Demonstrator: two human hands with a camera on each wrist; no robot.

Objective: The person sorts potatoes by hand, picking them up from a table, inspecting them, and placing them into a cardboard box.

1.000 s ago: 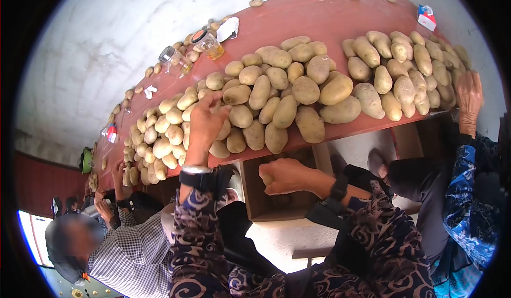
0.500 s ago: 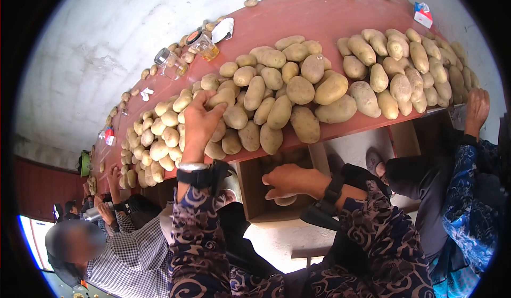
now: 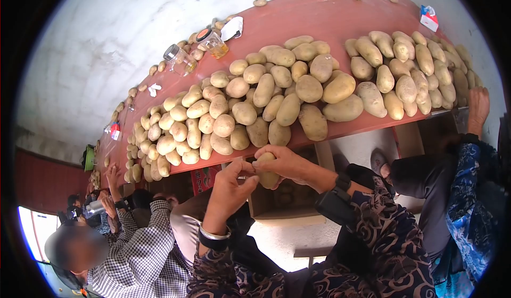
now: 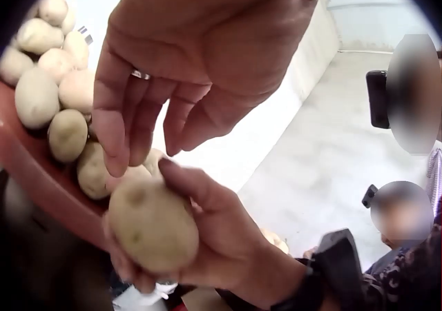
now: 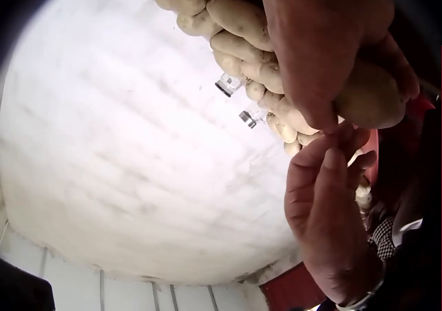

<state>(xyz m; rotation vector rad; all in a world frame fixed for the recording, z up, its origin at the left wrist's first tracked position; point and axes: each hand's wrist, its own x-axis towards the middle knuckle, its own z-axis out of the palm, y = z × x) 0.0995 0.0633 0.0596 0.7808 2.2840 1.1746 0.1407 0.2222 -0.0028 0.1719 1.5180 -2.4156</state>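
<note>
Below the red table's front edge, my right hand grips a potato. The left wrist view shows that potato from its broad side, with the right hand's fingers and thumb around it. Close beside it is my left hand, holding no potato; its fingers bend loosely just above the potato in the left wrist view. In the right wrist view its fingertips come close to the right hand's; whether they touch, I cannot tell. Piled potatoes lie behind both hands.
A cardboard box stands below the table edge. More potatoes are heaped to the right. Glass jars stand further back. People sit at both sides, one hand at the right heap.
My left hand has come down from the pile, where it gripped a potato, and now holds none. My right hand has risen from over the box, now gripping a potato.
</note>
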